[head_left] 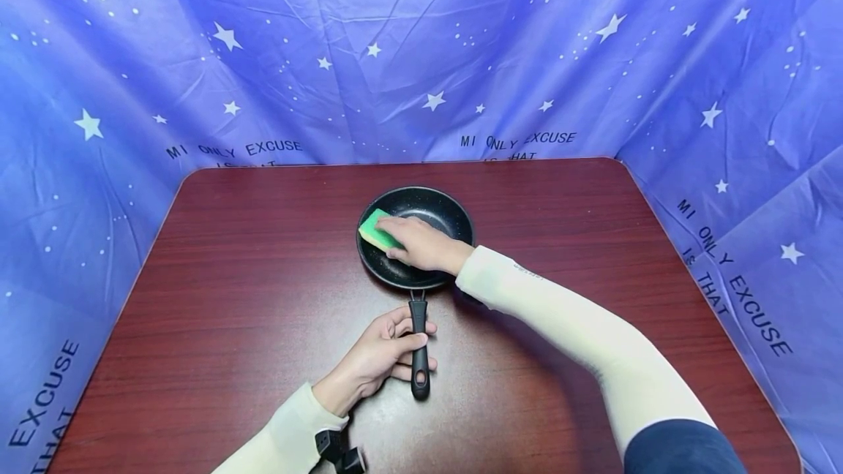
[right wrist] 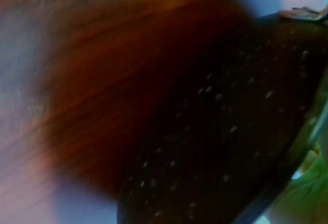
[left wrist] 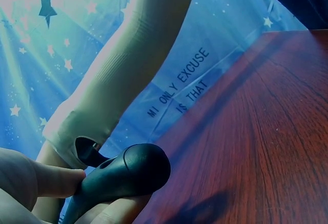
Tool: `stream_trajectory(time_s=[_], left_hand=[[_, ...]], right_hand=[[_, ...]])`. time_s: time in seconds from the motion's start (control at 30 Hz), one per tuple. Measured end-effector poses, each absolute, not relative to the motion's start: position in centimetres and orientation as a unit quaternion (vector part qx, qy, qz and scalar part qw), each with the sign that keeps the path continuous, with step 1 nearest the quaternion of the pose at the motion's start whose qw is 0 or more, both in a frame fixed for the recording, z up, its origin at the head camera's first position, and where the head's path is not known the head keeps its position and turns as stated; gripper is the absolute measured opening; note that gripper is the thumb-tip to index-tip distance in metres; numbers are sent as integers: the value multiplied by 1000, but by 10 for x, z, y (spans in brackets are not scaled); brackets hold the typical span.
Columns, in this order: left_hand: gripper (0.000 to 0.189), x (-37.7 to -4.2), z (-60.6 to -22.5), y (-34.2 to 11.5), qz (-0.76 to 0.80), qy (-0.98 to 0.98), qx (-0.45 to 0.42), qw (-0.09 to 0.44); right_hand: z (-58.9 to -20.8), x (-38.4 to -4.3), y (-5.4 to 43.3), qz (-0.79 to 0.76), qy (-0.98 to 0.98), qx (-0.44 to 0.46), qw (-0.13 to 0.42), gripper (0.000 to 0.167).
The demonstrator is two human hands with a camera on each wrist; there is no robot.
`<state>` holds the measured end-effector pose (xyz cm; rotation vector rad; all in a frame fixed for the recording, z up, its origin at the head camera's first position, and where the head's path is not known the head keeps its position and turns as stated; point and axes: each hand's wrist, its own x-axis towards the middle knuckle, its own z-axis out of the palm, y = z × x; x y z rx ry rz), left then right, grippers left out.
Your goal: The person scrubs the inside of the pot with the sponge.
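Note:
A black speckled frying pan lies on the table, its handle pointing toward me. My left hand grips the black handle, thumb on top and fingers underneath. In the left wrist view the rounded handle end sticks out between thumb and fingers. My right hand reaches into the pan and holds a green and yellow sponge against the left part of its inside. The right wrist view is dark and blurred, with the pan's speckled surface filling much of it.
The reddish-brown wooden table spreads around the pan on every side. A blue curtain with white stars and lettering hangs behind and along both sides. A small black device sits on the left wrist.

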<state>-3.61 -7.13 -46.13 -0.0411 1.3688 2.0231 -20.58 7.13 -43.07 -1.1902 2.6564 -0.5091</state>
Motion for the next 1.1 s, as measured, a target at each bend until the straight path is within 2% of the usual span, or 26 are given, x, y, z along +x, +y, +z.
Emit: stream_trajectory(time_s=[0.4,0.73,0.97,1.1], left_hand=[[47,-34,-463,-70,779,526,-15,340],[44,-33,-464,-72,779,529,-9,335],[44,-33,-462,-70,780,531,-7,329],[41,-32,-462,-70,782,530,-10,327]], right_hand=[[-433,-212,78,6,905,-424,41,59],[-432,-215,80,87,902,-422,30,53],[-430,-217,83,145,899,-413,16,60],[-429,-221,87,167,900,-402,10,57]])
